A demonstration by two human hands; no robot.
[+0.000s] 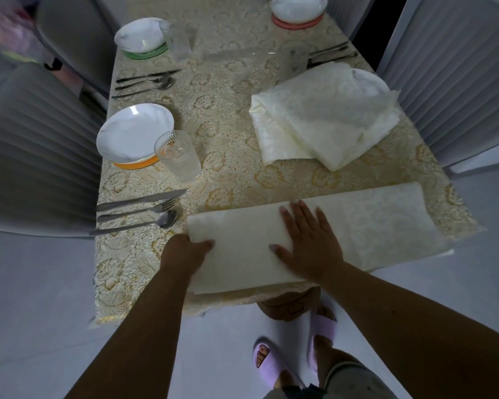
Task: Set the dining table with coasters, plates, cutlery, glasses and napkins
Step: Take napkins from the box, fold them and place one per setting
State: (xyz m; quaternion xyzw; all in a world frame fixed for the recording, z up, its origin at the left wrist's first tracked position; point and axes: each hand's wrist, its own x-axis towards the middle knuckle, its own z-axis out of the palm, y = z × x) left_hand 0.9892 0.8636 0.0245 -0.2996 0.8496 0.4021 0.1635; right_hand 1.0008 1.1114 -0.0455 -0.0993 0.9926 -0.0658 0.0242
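A cream cloth napkin (372, 226) lies folded lengthwise across the near edge of the table. My left hand (189, 249) grips its left end, thumb on top. My right hand (308, 240) presses flat on its middle with straight fingers. More folded napkins (323, 125) are piled on the right, partly covering a white plate (372, 79). On the left, a plate (133, 133) sits on an orange coaster (139, 164) beside a glass (177, 155). A knife, fork and spoon (139, 211) lie in front of that plate.
Farther back stand a plate on a green coaster (147, 53), a glass (179, 38), cutlery (144, 82), a plate on a pink coaster (297, 23), another glass (296, 57) and cutlery (332, 53). Grey chairs (35, 145) flank the table on both sides.
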